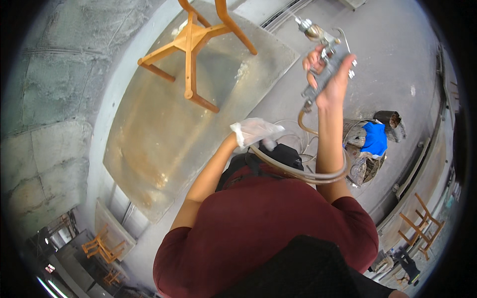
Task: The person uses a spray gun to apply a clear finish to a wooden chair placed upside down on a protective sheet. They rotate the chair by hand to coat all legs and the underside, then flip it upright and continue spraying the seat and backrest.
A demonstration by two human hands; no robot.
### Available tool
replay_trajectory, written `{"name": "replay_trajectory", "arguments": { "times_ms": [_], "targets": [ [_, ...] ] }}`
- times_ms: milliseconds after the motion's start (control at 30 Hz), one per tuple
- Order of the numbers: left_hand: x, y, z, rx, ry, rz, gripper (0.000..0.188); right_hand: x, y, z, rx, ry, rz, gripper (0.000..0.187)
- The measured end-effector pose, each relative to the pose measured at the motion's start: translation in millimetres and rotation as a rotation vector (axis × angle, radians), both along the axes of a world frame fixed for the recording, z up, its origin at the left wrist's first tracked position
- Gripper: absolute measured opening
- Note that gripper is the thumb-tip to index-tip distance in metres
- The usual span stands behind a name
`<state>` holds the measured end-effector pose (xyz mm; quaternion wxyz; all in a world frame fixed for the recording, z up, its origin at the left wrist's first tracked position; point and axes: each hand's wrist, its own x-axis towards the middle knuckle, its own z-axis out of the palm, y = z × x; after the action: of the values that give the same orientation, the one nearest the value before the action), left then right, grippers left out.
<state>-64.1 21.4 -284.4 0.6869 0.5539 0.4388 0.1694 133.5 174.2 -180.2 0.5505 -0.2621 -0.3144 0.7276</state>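
Note:
My right hand (329, 74) is raised at the upper right, its fingers wrapped round a grey metal spray gun (332, 67). The nozzle points up and left, and a faint pale mist shows in front of it. From the grip's lower end a brownish hose (303, 119) runs down. A thicker pale hose (298, 171) loops past my right forearm to my waist. My left hand (256, 132), in a thin clear plastic glove, is low before my waist, close to that hose; its fingers are blurred. Ahead to the left, a bare wooden chair frame (191, 39) stands on a large stained board (144, 124).
A grey wall (54, 89) runs along the left. On the floor at the right, dirty containers (355, 134) have a blue cloth (374, 139) on them. More wooden chair frames stand at the lower left (103, 246) and lower right (421, 226).

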Motion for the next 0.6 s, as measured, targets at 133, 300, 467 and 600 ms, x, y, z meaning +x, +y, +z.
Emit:
{"name": "replay_trajectory", "arguments": {
  "times_ms": [133, 300, 467, 600],
  "targets": [
    [-36.6, -49.3, 17.2, -0.129, 0.114, 0.152, 0.048, -35.3, 51.4, -80.5, -0.248, -0.061, -0.008, 0.071],
    [-30.9, -96.5, 41.1, -0.11, 0.156, 0.477, 0.039, -63.9, 76.5, -208.1, -0.49, -0.307, -0.07, 0.062],
    [-15.3, -102.0, 44.0, -0.452, 0.077, 0.699, 0.03, -50.0, 77.3, -288.7, -0.594, -0.5, -0.199, 0.049],
    [-9.4, -73.3, 37.3, -0.372, -0.056, 0.647, 0.032, -39.9, 51.7, -282.4, -0.499, -0.694, -0.139, 0.036]
  ]
}}
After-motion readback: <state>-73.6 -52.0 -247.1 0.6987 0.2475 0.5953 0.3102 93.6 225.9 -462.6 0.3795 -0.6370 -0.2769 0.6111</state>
